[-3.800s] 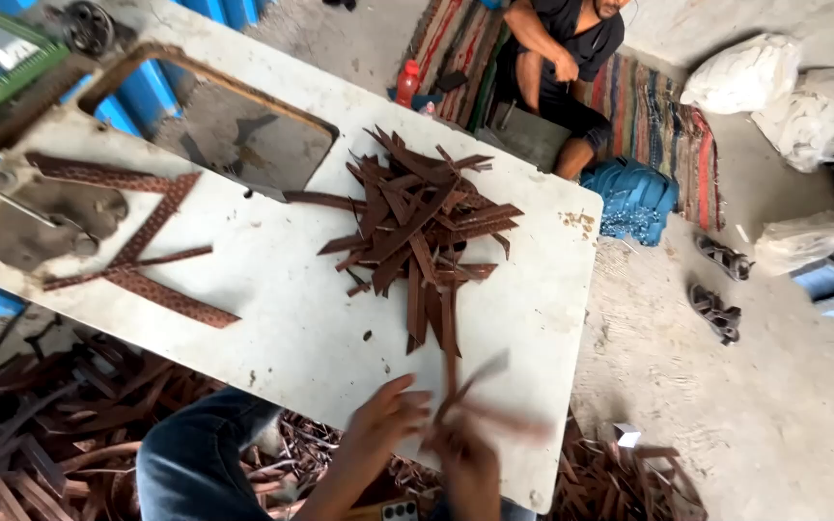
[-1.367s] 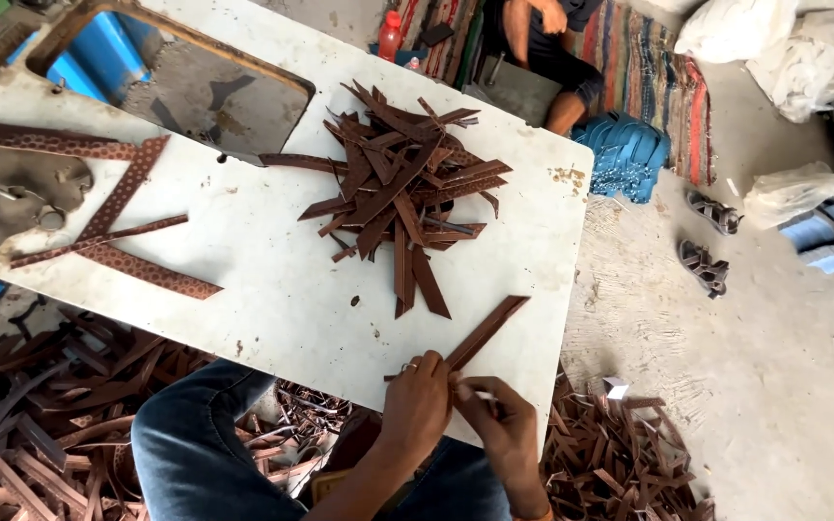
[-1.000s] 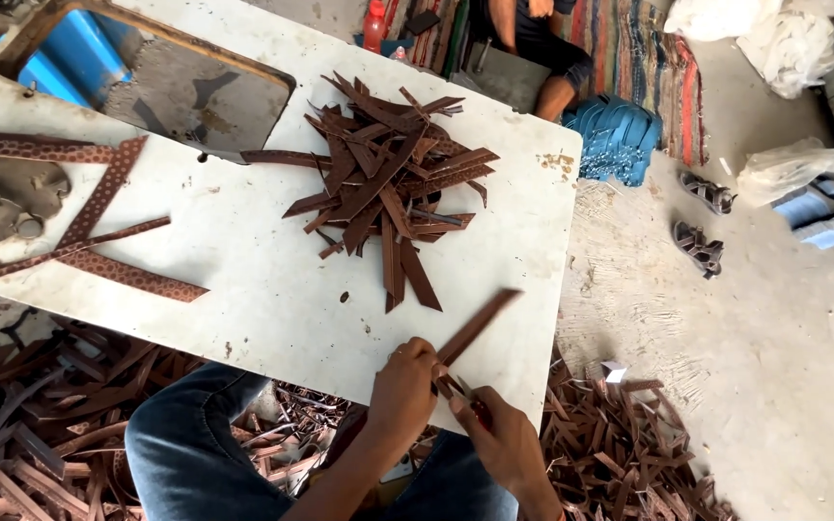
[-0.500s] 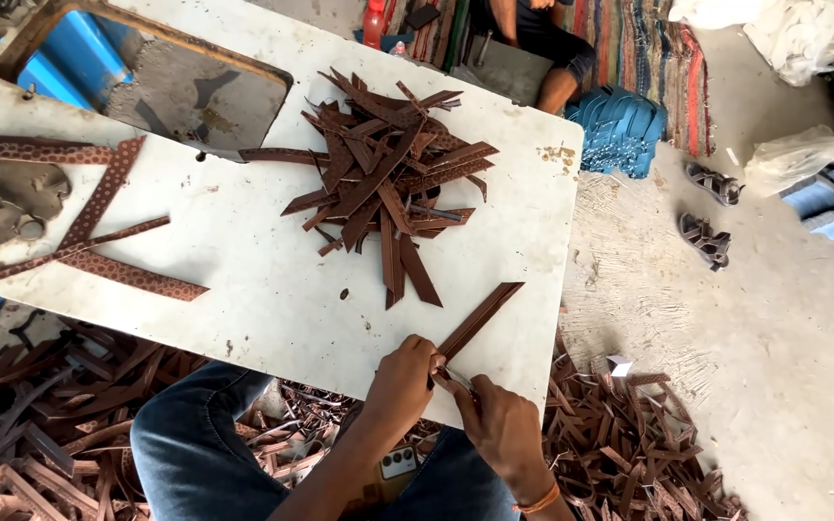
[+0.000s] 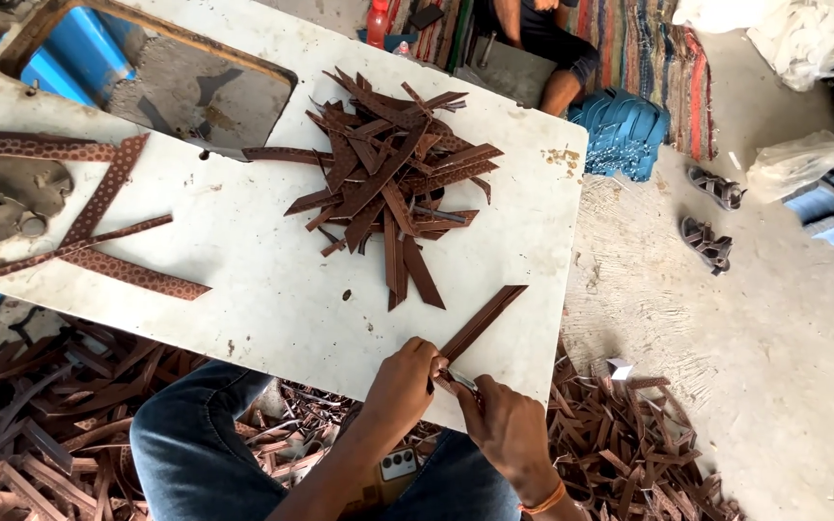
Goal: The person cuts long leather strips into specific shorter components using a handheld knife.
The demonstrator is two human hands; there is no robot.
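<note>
Head view: both hands, left (image 5: pixel 403 378) and right (image 5: pixel 502 425), pinch 1 brown leather strip (image 5: pixel 483 321) at the white table (image 5: pixel 272 299) edge.

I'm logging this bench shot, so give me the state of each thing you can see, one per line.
Left hand: pinching the near end of the brown strip.
Right hand: gripping a small tool at that same end.
Brown strip: lying slantwise on the white table, held at the near edge.
Pile of brown strips: heaped loosely, untouched.
Dotted strips: laid flat, crossing.
Scraps: scattered on the floor.
Sandals: apart, lying on the floor.
</note>
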